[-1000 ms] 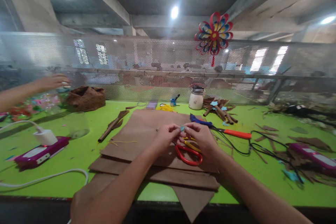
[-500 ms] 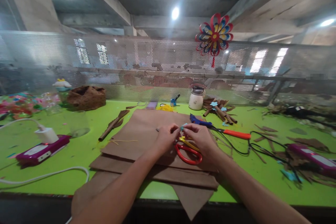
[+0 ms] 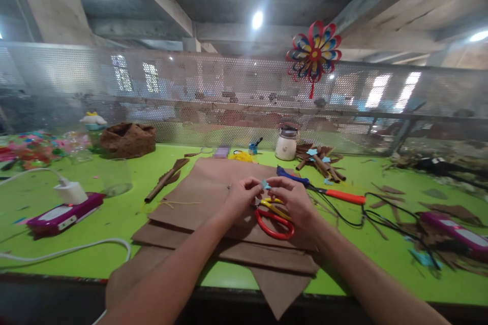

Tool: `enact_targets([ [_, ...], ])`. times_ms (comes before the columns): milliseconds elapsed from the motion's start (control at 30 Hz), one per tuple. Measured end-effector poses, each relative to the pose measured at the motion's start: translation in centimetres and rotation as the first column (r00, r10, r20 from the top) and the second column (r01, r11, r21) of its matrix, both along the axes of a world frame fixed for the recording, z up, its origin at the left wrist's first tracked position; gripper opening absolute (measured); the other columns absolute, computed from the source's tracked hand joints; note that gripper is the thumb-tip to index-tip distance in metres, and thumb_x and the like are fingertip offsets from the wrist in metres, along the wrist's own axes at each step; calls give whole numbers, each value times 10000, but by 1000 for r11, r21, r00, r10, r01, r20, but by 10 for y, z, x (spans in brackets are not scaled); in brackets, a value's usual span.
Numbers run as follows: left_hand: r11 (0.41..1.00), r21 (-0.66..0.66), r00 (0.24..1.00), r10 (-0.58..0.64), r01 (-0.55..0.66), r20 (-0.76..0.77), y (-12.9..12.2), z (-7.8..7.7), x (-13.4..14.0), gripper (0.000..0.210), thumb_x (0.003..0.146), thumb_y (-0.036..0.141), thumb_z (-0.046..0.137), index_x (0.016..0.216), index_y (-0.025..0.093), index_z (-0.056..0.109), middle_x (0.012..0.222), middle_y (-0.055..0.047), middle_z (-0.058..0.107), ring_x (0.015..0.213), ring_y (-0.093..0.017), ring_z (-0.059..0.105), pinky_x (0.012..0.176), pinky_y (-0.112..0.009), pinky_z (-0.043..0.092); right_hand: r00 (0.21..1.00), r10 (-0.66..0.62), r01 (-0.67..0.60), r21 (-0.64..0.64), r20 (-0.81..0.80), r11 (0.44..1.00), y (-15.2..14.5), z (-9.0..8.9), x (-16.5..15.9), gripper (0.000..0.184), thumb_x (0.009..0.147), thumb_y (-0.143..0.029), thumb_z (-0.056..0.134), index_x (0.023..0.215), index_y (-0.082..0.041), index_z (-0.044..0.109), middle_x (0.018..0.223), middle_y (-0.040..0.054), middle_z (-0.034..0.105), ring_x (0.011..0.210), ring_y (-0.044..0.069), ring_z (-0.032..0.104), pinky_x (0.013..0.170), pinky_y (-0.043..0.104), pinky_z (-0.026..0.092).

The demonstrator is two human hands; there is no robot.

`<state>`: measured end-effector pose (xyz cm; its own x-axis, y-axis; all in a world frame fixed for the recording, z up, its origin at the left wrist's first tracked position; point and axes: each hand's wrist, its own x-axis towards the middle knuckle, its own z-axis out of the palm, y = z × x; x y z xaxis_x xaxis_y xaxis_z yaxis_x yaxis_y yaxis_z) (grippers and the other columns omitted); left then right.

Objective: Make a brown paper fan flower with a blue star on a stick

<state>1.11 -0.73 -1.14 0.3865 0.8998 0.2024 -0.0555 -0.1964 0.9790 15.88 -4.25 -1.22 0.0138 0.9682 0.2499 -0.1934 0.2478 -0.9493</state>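
Observation:
A small light-blue paper flower (image 3: 265,186) is pinched between the fingertips of my left hand (image 3: 244,198) and my right hand (image 3: 293,198). Both hands are closed on it, and parts of it are covered by the fingers. Scissors with red and yellow handles (image 3: 275,224) lie just below, their blades hidden by my left hand. Under everything rests a stack of brown paper sheets (image 3: 213,183). Beyond my right hand is a blue glue gun (image 3: 292,176).
Rolled brown paper pieces with blue flowers (image 3: 320,160) lie behind a white jar (image 3: 286,144). An orange-handled tool (image 3: 345,196) with black cable sits at right. Purple power strips (image 3: 66,215) stand at both sides. A brown paper bag (image 3: 128,140) and a clear cup (image 3: 117,177) are at left.
My fingers have shifted slightly around the blue flower, and more of it shows now. The whole view has moved a little; the scissors and paper stay put.

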Motion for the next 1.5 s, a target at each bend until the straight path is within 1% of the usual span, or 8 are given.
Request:
enact_targets([
  [167, 999, 33, 1000, -9, 8, 30, 2, -2, 2, 271, 673, 373, 631, 762, 121, 591, 613, -10, 571, 505, -87, 484, 475, -201, 365, 1000, 24, -24, -18, 2, 1000, 1, -1, 1, 276, 668, -366, 660, 803, -125, 656, 765, 77, 653, 667, 165, 584, 645, 304, 467],
  [333, 999, -34, 995, -34, 37, 91, 3, -1, 1, 287, 644, 364, 660, 768, 110, 606, 601, -16, 584, 531, -99, 511, 506, -210, 387, 994, 100, -100, -2, -34, 995, 2, -3, 1, 285, 662, -375, 675, 815, -135, 659, 789, 79, 665, 699, 183, 604, 669, 323, 471],
  [500, 999, -49, 994, -17, 22, 105, 2, 1, 0, 273, 644, 347, 665, 769, 110, 613, 593, -11, 583, 533, -96, 511, 512, -205, 382, 996, 83, -83, 12, -26, 996, 5, -6, 2, 251, 644, -322, 697, 812, -138, 664, 768, 64, 662, 670, 163, 598, 672, 319, 463],
  [800, 965, 239, 992, 124, -112, -38, -7, 7, 1, 185, 668, 317, 630, 739, 153, 679, 616, -10, 583, 571, -111, 516, 537, -208, 390, 987, 105, -109, -26, -123, 994, 5, -3, 4, 231, 602, -296, 725, 769, -147, 667, 710, 36, 633, 610, 125, 565, 610, 277, 458],
  [867, 962, 248, 991, 130, -117, -35, -7, 8, 1, 183, 672, 312, 625, 743, 152, 682, 621, -10, 584, 562, -107, 510, 532, -207, 386, 992, 88, -90, -14, -92, 996, 5, -3, 4, 259, 585, -299, 738, 782, -147, 666, 716, 40, 636, 616, 128, 565, 609, 278, 460],
  [1133, 1000, 2, 989, 3, -3, 151, -3, 1, -1, 210, 662, 307, 653, 771, 128, 665, 646, -31, 594, 583, -102, 504, 540, -205, 372, 999, 41, -42, 59, 22, 997, 5, -5, 4, 279, 612, -296, 722, 835, -142, 659, 754, 45, 644, 658, 137, 557, 624, 274, 454],
  [1367, 969, -209, 948, -59, 129, 313, -3, 1, 0, 198, 606, 267, 719, 733, 136, 642, 666, -27, 598, 600, -84, 529, 570, -195, 398, 995, 95, -94, 32, -20, 995, 7, -9, 3, 279, 629, -269, 720, 873, -154, 650, 740, 31, 649, 650, 137, 573, 640, 287, 456],
  [1500, 960, -241, 937, -52, 142, 346, -3, 2, 1, 218, 598, 248, 734, 725, 109, 624, 651, -18, 593, 576, -60, 520, 569, -176, 399, 990, 136, -136, 27, -27, 990, 8, -9, 2, 340, 611, -273, 739, 913, -151, 645, 756, 43, 661, 697, 161, 600, 682, 316, 463],
])
